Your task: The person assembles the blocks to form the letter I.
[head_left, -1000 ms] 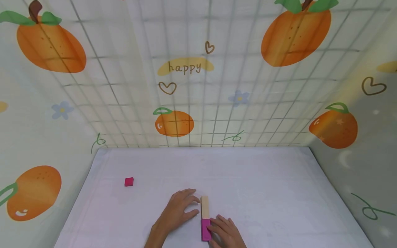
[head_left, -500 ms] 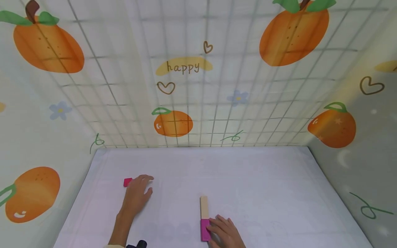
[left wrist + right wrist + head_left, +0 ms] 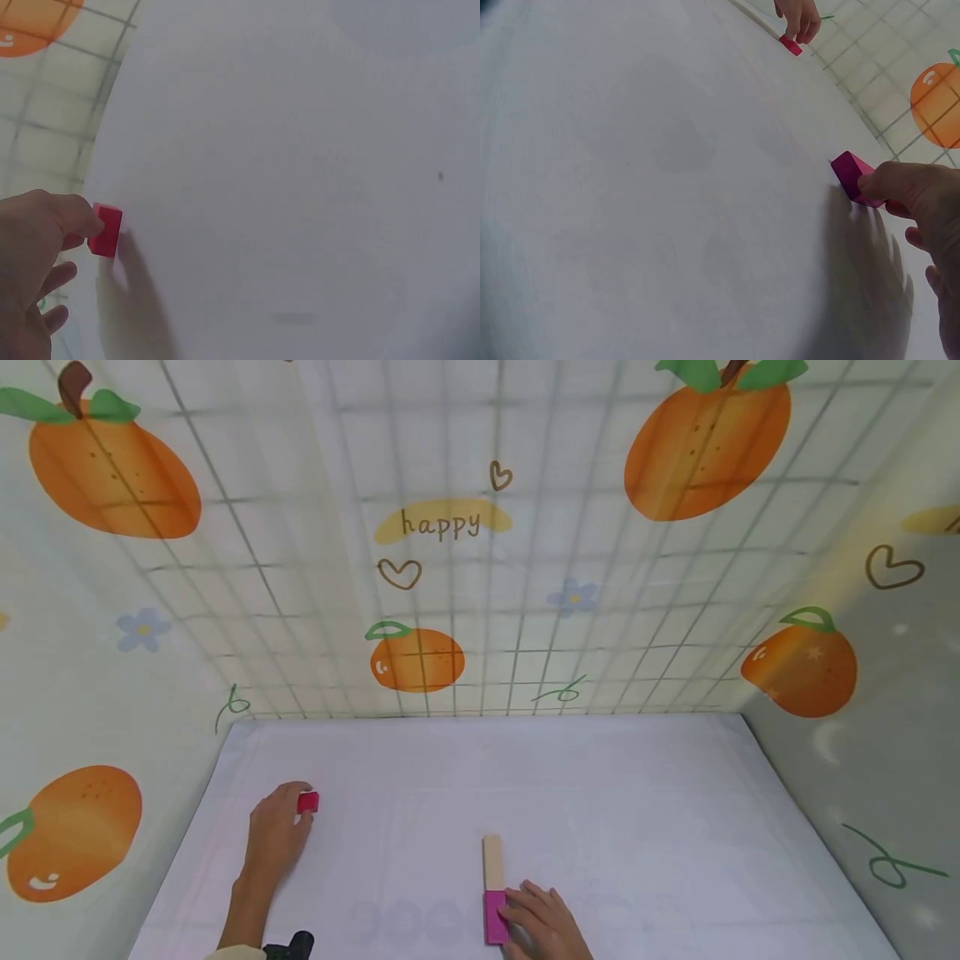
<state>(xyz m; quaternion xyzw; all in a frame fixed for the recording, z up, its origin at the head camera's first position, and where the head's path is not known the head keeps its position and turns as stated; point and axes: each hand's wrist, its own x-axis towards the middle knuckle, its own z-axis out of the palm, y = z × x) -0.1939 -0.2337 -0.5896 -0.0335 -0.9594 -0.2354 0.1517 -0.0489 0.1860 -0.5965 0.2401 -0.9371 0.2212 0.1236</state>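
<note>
In the head view my left hand [image 3: 276, 831] is at the left of the table, its thumb and fingers pinching a small red block [image 3: 308, 802]. The left wrist view shows the thumb against the red block's [image 3: 106, 231] near face, with fingers behind it. My right hand [image 3: 546, 922] is at the front middle and holds a magenta block [image 3: 495, 917], thumb by its near end and a fingertip over its right edge. A plain wooden block [image 3: 492, 862] lies in line with the magenta one, end to end, beyond it.
The white table [image 3: 637, 827] is bordered by an upright cloth [image 3: 525, 552] printed with oranges and a grid at the back and sides. A black strap-like object [image 3: 291, 946] sits at my left wrist, next to a pale sleeve [image 3: 234, 952].
My left hand has moved from beside the wooden block to the far left and now grips the red block. My right hand and the two aligned blocks have stayed in place.
</note>
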